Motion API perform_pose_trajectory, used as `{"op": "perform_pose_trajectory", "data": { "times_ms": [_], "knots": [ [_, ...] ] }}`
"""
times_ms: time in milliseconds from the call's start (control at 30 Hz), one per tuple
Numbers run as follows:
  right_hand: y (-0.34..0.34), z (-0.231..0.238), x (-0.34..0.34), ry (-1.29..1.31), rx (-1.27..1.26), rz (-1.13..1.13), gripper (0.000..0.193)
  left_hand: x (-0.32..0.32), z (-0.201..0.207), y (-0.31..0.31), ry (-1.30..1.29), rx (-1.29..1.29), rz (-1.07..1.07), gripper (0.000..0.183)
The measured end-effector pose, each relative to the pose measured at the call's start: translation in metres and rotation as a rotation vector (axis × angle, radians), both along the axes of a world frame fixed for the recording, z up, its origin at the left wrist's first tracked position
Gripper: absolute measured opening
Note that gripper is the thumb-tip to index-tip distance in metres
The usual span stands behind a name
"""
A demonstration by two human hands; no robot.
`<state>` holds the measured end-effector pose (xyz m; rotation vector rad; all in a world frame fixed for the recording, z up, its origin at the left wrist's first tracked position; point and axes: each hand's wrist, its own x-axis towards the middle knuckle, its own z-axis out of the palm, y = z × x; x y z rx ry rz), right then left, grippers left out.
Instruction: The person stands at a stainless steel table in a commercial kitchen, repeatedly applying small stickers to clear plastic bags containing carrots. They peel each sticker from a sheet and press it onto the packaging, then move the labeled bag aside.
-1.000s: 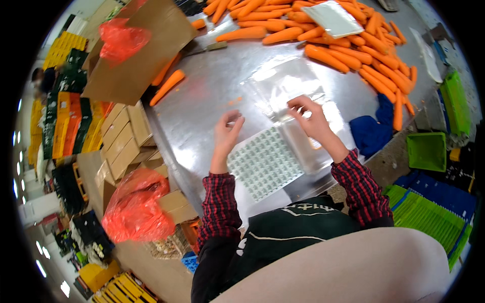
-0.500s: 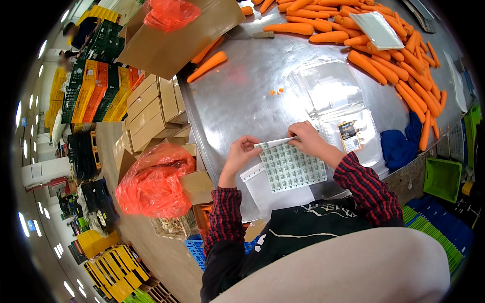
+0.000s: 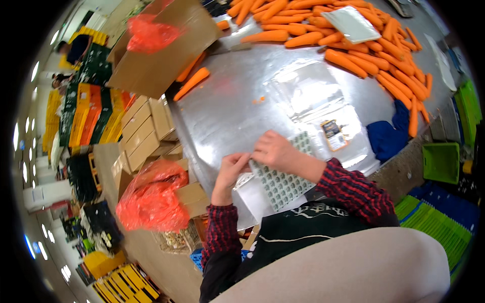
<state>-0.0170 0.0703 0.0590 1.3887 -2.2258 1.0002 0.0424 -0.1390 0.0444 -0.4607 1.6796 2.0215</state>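
Observation:
A sheet of small green-and-white stickers (image 3: pixel 284 186) hangs tilted between my hands over the table's near edge. My right hand (image 3: pixel 275 151) is closed on its upper edge, the fingers covering part of it. Thumb and fingertips of my left hand (image 3: pixel 231 174) pinch at the sheet's upper left corner, touching the right fingertips; the exact grip there is partly hidden. Beneath the sheet lies a white paper (image 3: pixel 248 198). Beyond my right hand, clear plastic bags (image 3: pixel 309 91) lie flat on the metal table (image 3: pixel 217 116), one with a black-and-orange label (image 3: pixel 333 135).
Carrots (image 3: pixel 353 63) are heaped at the far right, a white packet (image 3: pixel 351 24) on top. Blue cloth (image 3: pixel 386 136) lies at the right edge. At left stand an open cardboard box (image 3: pixel 164 50), stacked cartons (image 3: pixel 144 126) and red plastic bags (image 3: pixel 154 197). A green crate (image 3: pixel 440 162) stands at right.
My left hand has come together with my right at the sheet's upper left corner. The sheet has turned and tilted, its left side now lower. The whole view has shifted slightly.

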Motion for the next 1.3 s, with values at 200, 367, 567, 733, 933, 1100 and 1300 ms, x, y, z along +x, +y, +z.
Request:
{"op": "perform_pose_trajectory", "data": {
  "times_ms": [200, 367, 567, 733, 933, 1100, 1300],
  "knots": [
    [0.044, -0.014, 0.02, -0.569, -0.302, -0.239, 0.012, 0.003, -0.038, -0.044, -0.1, -0.149, 0.015, 0.021],
    [0.194, -0.077, 0.009, -0.916, -0.449, -0.88, 0.025, -0.021, -0.039, -0.012, 0.457, -0.917, 0.11, 0.025],
    [0.193, -0.079, 0.009, -0.965, -0.238, -0.936, 0.029, -0.041, -0.052, 0.172, 0.846, -0.62, -0.358, 0.027],
    [0.192, -0.088, 0.01, -0.601, -0.02, -1.036, 0.027, -0.055, -0.074, 0.225, 0.966, -0.681, -0.646, 0.024],
    [0.248, -0.083, 0.006, -0.513, -0.541, -1.229, 0.019, -0.063, -0.092, 0.219, 0.71, -0.494, -0.556, 0.009],
    [0.257, -0.085, 0.009, -0.575, -0.659, -1.121, 0.011, -0.086, -0.089, 0.195, 0.282, -0.146, 0.044, 0.011],
    [0.205, -0.09, 0.022, -0.575, -0.16, -1.122, 0.013, -0.066, -0.067, 0.206, 0.59, -0.334, 0.121, 0.012]
  ]
}}
